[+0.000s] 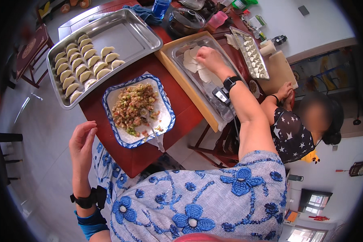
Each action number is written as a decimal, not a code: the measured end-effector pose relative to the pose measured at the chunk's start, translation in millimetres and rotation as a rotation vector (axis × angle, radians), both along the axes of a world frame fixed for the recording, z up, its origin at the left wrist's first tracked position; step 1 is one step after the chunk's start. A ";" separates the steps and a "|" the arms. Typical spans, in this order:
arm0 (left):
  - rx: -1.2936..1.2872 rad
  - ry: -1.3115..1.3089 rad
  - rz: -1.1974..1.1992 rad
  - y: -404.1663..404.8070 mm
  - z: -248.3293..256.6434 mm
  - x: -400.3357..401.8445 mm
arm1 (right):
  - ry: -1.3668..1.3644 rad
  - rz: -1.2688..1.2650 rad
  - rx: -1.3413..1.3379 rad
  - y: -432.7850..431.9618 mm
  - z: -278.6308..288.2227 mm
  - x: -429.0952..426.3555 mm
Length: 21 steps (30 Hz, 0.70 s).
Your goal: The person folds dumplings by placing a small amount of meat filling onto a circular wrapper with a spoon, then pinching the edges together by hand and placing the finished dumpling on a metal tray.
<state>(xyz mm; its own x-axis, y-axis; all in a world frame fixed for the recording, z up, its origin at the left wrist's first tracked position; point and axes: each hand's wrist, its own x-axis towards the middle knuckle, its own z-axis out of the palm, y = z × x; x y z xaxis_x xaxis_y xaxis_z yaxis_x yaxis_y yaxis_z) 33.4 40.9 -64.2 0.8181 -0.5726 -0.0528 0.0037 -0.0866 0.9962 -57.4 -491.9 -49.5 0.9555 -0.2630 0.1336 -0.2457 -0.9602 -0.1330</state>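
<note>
My right hand point(211, 60), with a black band on the wrist, reaches over a clear plastic tray point(199, 93). Its bent fingertips are at a pile of round white dough wrappers point(190, 62); whether they pinch one is hidden. My left hand point(83, 140) hovers by the table's left edge, loosely curled and empty. Between them, a square blue-and-white dish point(169, 116) holds minced filling point(133, 106) with green bits. A metal spoon point(155, 134) rests in it, handle over the near rim. Further back, a large steel tray point(133, 33) carries rows of folded dumplings point(77, 63).
A wooden drawer-like frame point(186, 99) surrounds the plastic tray. At right, another person point(293, 130) has hands by a board point(279, 69), near a second dumpling tray point(234, 31). A lidded glass pot point(187, 19) and blue bottle point(161, 8) stand behind. A stool point(33, 51) is left.
</note>
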 end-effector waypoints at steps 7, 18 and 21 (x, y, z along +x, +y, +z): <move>0.019 0.037 -0.018 2.4 -4.1 -6.0 | 0.007 -0.018 -0.065 11.5 3.4 1.4; 0.018 0.086 -0.043 1.3 1.3 -11.6 | -0.143 -0.121 0.051 -0.7 -2.9 3.7; 0.016 0.145 -0.093 -1.0 0.1 -13.8 | -0.307 -0.285 0.787 -25.1 2.0 -3.4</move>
